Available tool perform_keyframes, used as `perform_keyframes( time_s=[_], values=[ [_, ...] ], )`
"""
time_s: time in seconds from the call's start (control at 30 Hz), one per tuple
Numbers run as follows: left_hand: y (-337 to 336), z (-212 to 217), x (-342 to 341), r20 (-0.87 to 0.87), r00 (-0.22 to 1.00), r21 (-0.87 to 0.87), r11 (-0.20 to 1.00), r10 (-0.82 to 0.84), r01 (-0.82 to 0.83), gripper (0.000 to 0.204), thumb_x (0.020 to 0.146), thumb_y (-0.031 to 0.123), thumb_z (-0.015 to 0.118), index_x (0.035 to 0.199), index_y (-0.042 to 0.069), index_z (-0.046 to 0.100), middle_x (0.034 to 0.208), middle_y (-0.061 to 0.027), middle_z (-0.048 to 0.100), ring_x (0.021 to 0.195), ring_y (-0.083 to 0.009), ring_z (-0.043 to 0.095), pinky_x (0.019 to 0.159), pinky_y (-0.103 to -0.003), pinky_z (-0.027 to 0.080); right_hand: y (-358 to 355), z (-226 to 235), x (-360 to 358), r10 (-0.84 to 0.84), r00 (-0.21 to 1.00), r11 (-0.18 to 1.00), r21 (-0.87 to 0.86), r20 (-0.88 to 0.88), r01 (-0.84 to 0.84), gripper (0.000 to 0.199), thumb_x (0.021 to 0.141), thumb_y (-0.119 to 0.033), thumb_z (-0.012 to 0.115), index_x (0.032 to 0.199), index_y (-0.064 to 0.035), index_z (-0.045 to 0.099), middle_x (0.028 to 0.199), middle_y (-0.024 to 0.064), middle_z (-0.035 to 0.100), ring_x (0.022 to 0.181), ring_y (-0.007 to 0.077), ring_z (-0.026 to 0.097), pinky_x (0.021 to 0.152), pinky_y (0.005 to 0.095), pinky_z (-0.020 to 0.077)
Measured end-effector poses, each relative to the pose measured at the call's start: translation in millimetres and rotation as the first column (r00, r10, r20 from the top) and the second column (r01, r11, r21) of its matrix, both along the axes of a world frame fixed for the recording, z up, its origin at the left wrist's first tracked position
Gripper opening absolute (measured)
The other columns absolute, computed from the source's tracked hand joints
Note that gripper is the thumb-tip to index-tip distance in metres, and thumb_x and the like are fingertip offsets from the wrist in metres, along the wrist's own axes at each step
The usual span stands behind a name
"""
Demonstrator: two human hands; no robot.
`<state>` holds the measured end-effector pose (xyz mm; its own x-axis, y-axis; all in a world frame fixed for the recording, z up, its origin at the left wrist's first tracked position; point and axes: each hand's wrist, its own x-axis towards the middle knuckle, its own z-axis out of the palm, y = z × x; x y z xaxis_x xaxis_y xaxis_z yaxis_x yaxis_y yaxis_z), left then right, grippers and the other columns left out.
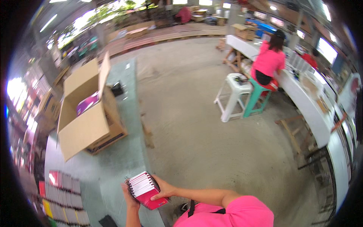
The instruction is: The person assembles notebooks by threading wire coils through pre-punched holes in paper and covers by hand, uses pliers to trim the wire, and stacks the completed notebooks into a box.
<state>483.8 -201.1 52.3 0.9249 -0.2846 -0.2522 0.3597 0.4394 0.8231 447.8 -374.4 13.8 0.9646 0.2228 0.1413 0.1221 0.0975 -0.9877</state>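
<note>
Grey concrete floor [196, 125] fills the workshop, and a green bench [121, 159] runs along the person's left. Both hands hold one stack of red spiral notebooks [145, 189] above the bench edge. The left hand [130, 196] closes on the spiral side, and the right hand [163, 190] wraps the opposite side with bent elbow. Its long axis runs up-left, toward the open carton [89, 113] well apart.

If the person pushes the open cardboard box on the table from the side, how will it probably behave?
The cardboard box would probably slide rather than tip: it sits wide and low on the flat table. It may be fairly light, since only something purple shows inside. Its raised flaps look thin and would likely bend if pushed there.
</note>
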Motion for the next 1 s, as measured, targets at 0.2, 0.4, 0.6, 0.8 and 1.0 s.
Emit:
perform_keyframes(
  time_s=[0.2,0.4,0.6,0.8,1.0],
  values=[
    [-53,12,6,0.128,0.921,0.242,0.912,-0.369,0.331,0.08,0.081,0.068,0.027,0.131,0.006,0.03,0.131,-0.0091,0.04,0.12,-0.0224,0.038,0.1,-0.036,0.028,-48,-7,-12,0.361,0.838,0.654,0.752,-0.409,0.085,0.064,0.074,-0.029,0.069,0.122,0.0,0.038,0.112,0.0125,0.054,0.101,0.0209,0.054,0.088,0.0367,0.0443],
    [-71,28,-22,0.184,0.919,0.278,0.915,-0.348,0.291,0.078,0.083,0.063,0.033,0.136,0.007,0.022,0.134,-0.0093,0.035,0.122,-0.0229,0.035,0.103,-0.036,0.024,-51,-16,-28,0.513,0.745,0.301,0.903,-0.425,0.308,0.058,0.078,-0.043,0.061,0.116,-0.0019,0.046,0.113,0.0134,0.056,0.099,0.0234,0.056,0.091,0.0412,0.043],
    [14,19,-36,0.149,0.952,0.479,0.862,-0.269,0.168,0.068,0.087,0.052,0.038,0.134,0.004,0.026,0.131,-0.0123,0.037,0.119,-0.0228,0.038,0.098,-0.035,0.031,-16,-38,-9,0.578,0.637,0.482,0.843,-0.51,0.238,0.059,0.078,-0.045,0.059,0.117,-0.0021,0.046,0.115,0.013,0.054,0.102,0.0248,0.055,0.093,0.0429,0.0406],
    [104,58,-90,0.144,0.983,0.892,0.445,-0.109,-0.081,0.045,0.077,0.026,0.065,0.112,0.001,0.051,0.094,-0.0098,0.058,0.084,-0.0183,0.057,0.075,-0.029,0.045,6,-34,11,0.64,0.706,0.38,0.924,-0.304,0.054,0.07,0.075,-0.052,0.057,0.123,-0.0036,0.041,0.121,0.0129,0.05,0.108,0.0274,0.05,0.095,0.0451,0.0384],
    [113,12,-212,-0.049,0.994,0.995,-0.091,-0.097,0.04,0.056,0.062,0.024,0.074,0.109,0.003,0.053,0.095,-0.0184,0.056,0.093,-0.0321,0.052,0.079,-0.037,0.042,77,-8,10,0.708,0.503,0.547,0.835,-0.495,0.052,0.061,0.085,-0.052,0.033,0.123,-0.0043,0.041,0.108,0.0171,0.055,0.096,0.0337,0.055,0.082,0.0521,0.0454]
  ],
)
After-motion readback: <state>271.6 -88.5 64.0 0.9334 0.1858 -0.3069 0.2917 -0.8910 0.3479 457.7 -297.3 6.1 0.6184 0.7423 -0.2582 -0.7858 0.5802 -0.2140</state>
